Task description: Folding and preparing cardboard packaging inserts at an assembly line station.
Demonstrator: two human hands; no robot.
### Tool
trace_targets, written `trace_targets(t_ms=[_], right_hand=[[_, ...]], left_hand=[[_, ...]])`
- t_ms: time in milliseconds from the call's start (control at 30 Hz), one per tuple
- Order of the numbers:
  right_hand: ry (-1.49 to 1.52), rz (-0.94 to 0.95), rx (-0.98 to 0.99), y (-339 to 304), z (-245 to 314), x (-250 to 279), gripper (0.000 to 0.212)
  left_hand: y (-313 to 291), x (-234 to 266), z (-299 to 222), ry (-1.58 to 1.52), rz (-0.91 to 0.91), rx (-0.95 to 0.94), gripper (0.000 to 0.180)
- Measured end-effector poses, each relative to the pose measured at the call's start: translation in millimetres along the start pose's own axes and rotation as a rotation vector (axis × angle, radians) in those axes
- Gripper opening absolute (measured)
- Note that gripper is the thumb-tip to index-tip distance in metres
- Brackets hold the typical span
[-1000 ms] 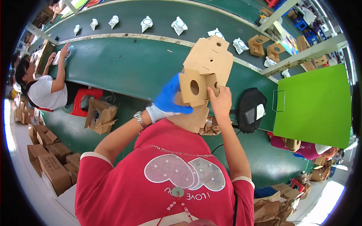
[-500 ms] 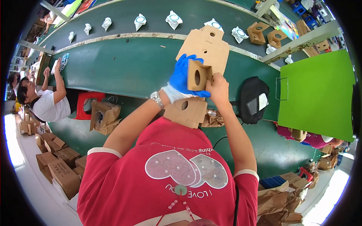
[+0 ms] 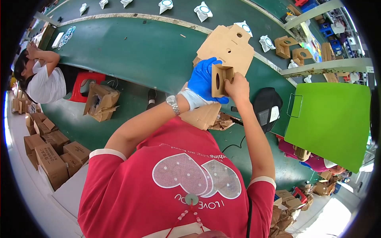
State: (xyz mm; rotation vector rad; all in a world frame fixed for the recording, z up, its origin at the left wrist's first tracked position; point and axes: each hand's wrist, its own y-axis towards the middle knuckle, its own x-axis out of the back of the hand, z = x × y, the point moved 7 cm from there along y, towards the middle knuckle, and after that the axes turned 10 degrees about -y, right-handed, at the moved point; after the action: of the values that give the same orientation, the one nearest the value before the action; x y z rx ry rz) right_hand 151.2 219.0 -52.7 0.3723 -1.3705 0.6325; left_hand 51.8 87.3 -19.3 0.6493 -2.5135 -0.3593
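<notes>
My left hand, in a blue glove with a watch at the wrist, grips a partly folded brown cardboard insert from its left side and underneath. An oval hole shows in its upright panel. My bare right hand is closed on the insert's right side, with the thumb reaching into its fold. Just beyond lie flat cardboard blanks with round holes, on the green table. Another flat cardboard piece sits beneath my hands near the table edge, partly hidden by my left forearm.
Along the dark conveyor sit several white wrapped items with blue rings, and folded cardboard inserts. A black bag and a green board are at the right. A co-worker sits at the left, near an open carton.
The view has swung, shifting the scene. My right thumb has moved further into the insert's fold, while both hands keep hold. The co-worker at left has raised their hands to their head.
</notes>
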Motion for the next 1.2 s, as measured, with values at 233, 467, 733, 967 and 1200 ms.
trace_targets(t_ms=[233,467,733,967,1200], right_hand=[[0.208,0.129,0.466,-10,38,10,0.02],[0.377,0.064,0.431,-17,35,6,0.038],[1.385,0.298,0.038,-36,-22,-4,0.038],[0.645,-0.004,0.161,-36,4,11,0.024],[0.633,-0.024,0.11,-31,10,25,0.038]], left_hand=[[-37,17,23,-0.11,0.201,-0.045,0.081],[6,21,25,-0.066,0.329,-0.031,0.067],[29,5,36,-0.1,0.564,0.447,0.049],[33,-12,43,0.167,0.549,0.076,0.029],[35,18,52,-0.041,0.254,0.078,0.024]])
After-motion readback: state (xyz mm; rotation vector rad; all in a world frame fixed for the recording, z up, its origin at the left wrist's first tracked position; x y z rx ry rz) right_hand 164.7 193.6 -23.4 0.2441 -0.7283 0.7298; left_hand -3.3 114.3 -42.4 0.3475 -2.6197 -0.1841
